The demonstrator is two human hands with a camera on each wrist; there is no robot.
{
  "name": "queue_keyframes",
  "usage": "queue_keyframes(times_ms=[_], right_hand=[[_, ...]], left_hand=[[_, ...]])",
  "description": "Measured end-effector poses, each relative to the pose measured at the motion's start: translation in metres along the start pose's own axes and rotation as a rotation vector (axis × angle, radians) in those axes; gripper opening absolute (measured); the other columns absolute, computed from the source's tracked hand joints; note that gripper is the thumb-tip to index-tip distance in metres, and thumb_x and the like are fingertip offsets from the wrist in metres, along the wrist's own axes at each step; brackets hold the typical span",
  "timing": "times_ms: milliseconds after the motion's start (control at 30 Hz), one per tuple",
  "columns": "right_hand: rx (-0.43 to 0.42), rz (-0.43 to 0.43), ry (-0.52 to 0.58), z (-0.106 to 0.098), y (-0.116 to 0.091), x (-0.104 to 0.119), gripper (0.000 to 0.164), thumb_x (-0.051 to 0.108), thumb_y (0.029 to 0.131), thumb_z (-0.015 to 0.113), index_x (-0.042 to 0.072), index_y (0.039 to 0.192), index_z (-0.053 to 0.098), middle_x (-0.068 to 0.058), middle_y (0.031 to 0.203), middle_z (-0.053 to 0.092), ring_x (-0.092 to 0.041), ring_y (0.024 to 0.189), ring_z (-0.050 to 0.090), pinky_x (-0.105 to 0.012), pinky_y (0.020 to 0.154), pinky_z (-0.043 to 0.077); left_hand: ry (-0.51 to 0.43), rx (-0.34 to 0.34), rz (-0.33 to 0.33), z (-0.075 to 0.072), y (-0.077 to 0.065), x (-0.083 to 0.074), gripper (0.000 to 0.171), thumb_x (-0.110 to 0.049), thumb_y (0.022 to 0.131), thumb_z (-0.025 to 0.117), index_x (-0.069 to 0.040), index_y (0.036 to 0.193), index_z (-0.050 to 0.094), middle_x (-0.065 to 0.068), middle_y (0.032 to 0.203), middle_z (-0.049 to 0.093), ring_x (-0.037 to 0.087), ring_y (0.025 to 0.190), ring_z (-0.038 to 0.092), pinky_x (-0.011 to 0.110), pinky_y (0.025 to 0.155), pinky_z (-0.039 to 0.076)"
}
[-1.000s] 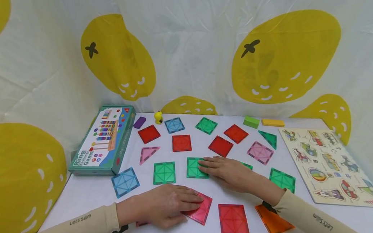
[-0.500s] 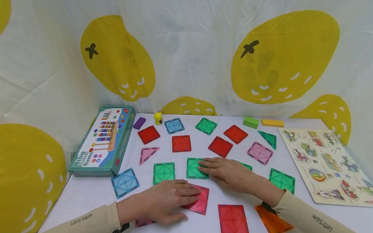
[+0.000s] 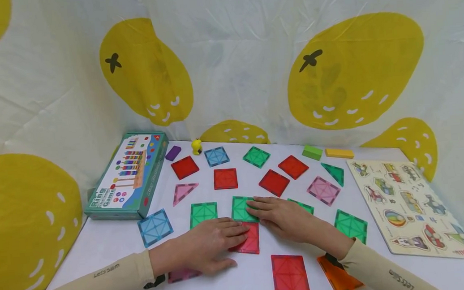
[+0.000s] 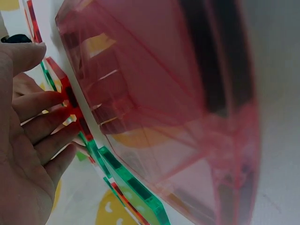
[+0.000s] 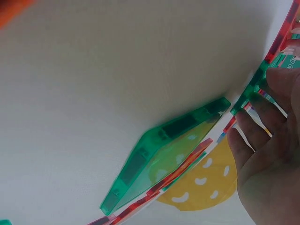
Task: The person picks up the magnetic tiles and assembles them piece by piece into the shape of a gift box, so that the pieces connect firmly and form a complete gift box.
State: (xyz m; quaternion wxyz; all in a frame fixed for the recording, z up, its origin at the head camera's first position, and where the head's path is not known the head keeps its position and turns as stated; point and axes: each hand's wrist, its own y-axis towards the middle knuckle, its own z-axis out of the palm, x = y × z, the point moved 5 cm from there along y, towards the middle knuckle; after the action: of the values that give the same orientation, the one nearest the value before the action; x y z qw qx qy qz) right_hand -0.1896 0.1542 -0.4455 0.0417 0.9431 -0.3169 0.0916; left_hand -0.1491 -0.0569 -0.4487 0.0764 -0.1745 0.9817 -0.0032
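While the left hand and right hand rest straight-fingered on a red tile and a green tile, that pair looks joined; the other tiles lie scattered

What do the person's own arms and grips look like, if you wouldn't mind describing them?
The left sleeve and right sleeve are beige, fitted and cuffed, each with dark lettering that seems to read "Let's Slim". A small black piece shows beside each cuff. The left grip and right grip are bare, ungloved hands.
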Motion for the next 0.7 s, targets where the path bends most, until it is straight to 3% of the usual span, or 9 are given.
queue_keyframes(times_ms=[133,400,500,700], right_hand=[[-0.003,0.004,0.006,0.001,0.000,-0.001,0.057,0.029,0.105,0.068,0.018,0.159,0.051,0.000,0.164,0.044,-0.025,0.152,0.037,-0.046,0.112,0.046],[0.001,0.006,0.020,0.000,-0.001,-0.002,0.059,0.029,0.105,0.069,0.019,0.160,0.050,0.000,0.164,0.044,-0.026,0.153,0.036,-0.047,0.111,0.047],[0.006,0.013,0.019,0.000,-0.002,-0.002,0.060,0.029,0.104,0.069,0.020,0.160,0.049,0.001,0.164,0.044,-0.025,0.153,0.036,-0.047,0.111,0.047],[-0.002,-0.009,0.003,0.000,-0.002,-0.002,0.060,0.023,0.103,0.072,0.017,0.159,0.051,0.000,0.164,0.045,-0.026,0.152,0.038,-0.046,0.108,0.049]], left_hand=[[-0.022,-0.042,-0.015,-0.002,0.002,0.002,0.067,-0.051,0.105,0.061,-0.015,0.160,0.049,-0.002,0.160,0.049,0.017,0.147,0.044,0.039,0.119,0.037],[-0.077,-0.243,-0.098,-0.013,0.011,0.016,0.059,-0.032,0.101,0.075,-0.011,0.153,0.058,0.003,0.149,0.060,0.018,0.138,0.053,0.036,0.111,0.046],[-0.063,-0.251,-0.139,-0.012,0.017,0.022,0.061,-0.032,0.101,0.075,-0.009,0.154,0.056,0.006,0.152,0.055,0.021,0.141,0.050,0.039,0.112,0.045],[-0.042,-0.187,-0.197,-0.005,0.027,0.025,0.071,-0.043,0.102,0.071,-0.007,0.159,0.048,0.008,0.160,0.047,0.024,0.147,0.044,0.041,0.116,0.040]])
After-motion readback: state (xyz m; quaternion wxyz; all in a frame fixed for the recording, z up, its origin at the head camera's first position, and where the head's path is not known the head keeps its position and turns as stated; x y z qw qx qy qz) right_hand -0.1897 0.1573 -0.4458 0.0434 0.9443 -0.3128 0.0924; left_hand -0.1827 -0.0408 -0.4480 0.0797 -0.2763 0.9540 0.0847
